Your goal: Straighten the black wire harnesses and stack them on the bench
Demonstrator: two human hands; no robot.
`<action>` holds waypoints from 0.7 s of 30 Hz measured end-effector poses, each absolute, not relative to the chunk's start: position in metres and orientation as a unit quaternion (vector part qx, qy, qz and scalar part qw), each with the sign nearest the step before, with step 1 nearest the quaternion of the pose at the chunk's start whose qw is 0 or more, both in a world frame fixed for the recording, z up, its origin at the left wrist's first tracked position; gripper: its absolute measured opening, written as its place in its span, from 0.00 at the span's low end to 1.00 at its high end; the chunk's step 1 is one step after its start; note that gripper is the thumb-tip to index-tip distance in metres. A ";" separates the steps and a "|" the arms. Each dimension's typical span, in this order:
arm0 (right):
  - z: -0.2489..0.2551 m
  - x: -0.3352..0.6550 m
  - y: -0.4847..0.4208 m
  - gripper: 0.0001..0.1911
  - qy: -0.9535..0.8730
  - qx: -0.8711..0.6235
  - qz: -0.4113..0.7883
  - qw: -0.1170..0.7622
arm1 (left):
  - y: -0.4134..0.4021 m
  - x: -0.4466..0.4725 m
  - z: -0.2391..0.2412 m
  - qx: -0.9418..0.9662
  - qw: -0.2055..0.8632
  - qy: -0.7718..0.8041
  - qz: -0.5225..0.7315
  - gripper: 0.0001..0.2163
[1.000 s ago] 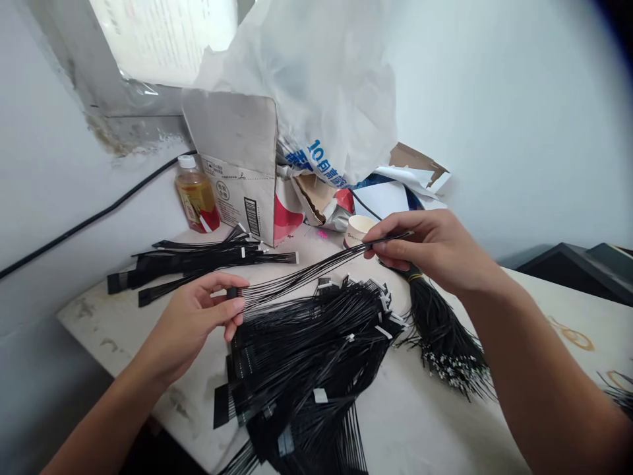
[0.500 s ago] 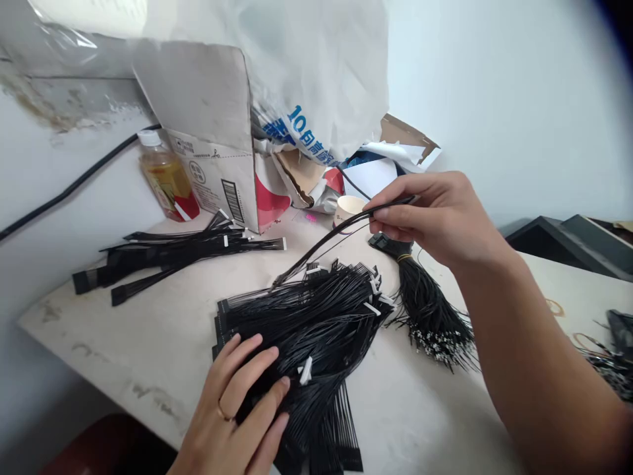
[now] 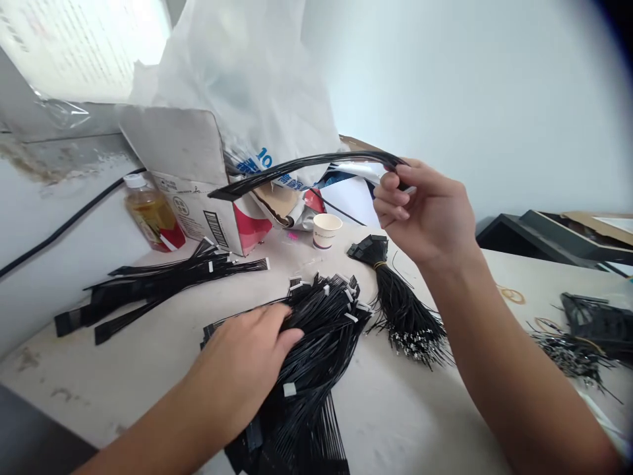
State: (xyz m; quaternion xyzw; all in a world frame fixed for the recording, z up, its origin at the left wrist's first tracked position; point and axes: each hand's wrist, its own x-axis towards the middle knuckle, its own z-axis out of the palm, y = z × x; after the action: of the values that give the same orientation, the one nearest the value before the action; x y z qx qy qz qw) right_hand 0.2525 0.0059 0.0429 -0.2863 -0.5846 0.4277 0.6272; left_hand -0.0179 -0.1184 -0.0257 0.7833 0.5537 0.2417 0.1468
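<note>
My right hand (image 3: 425, 211) is raised above the table and pinches one end of a black ribbon-like cable harness (image 3: 301, 166), which arcs to the left in the air with its connector end hanging free. My left hand (image 3: 247, 363) lies palm down on a big heap of black cable harnesses (image 3: 316, 349) at the front of the white table (image 3: 123, 369), fingers resting on the wires. A tied bundle of black wires with metal tips (image 3: 400, 310) lies just right of the heap, under my right forearm.
A second stack of black harnesses (image 3: 148, 287) lies at the left. Behind stand a drink bottle (image 3: 151, 214), a torn cardboard box (image 3: 192, 178) with a white plastic bag, and a paper cup (image 3: 325, 231). More wires and a black tray (image 3: 588, 323) sit at the right.
My right hand lifted the harness up off the heap; it now hangs free in the air. My left hand let go of its end and dropped flat onto the heap.
</note>
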 end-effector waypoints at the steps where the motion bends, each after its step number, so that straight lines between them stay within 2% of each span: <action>1: 0.042 0.253 0.005 0.10 -0.575 -0.280 0.437 0.632 | -0.108 -0.007 -0.022 0.795 0.136 0.548 0.223 0.15; 4: 0.039 0.250 0.003 0.10 -0.555 -0.278 0.471 0.627 | -0.087 -0.001 -0.018 0.777 0.104 0.552 0.284 0.15; 6: 0.038 0.247 0.004 0.09 -0.565 -0.289 0.491 0.597 | -0.080 -0.014 -0.019 0.724 0.140 0.570 0.363 0.16; 11: 0.034 0.239 0.005 0.08 -0.571 -0.284 0.516 0.572 | -0.069 -0.052 -0.022 0.558 0.376 0.547 0.498 0.19; 13: 0.031 0.234 0.006 0.08 -0.558 -0.275 0.535 0.572 | -0.066 -0.055 -0.022 0.503 0.467 0.518 0.510 0.21; 15: 0.028 0.228 0.005 0.08 -0.549 -0.273 0.560 0.558 | -0.067 -0.053 -0.021 0.490 0.502 0.510 0.498 0.23; 17: 0.024 0.225 0.005 0.08 -0.550 -0.284 0.567 0.544 | -0.075 -0.053 -0.020 0.541 0.426 0.552 0.471 0.22; 20: 0.021 0.228 0.005 0.08 -0.564 -0.305 0.541 0.543 | -0.103 -0.066 -0.022 0.661 0.178 0.626 0.375 0.17; 21: 0.021 0.231 0.005 0.07 -0.569 -0.310 0.532 0.546 | -0.117 -0.076 -0.025 0.694 0.126 0.625 0.333 0.17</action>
State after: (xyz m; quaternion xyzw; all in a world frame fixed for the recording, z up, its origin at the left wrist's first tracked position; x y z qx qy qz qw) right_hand 0.2311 0.0053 0.0207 -0.3097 -0.5685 0.5319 0.5459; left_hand -0.0760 -0.1168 -0.0249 0.6943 0.6255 0.3331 0.1255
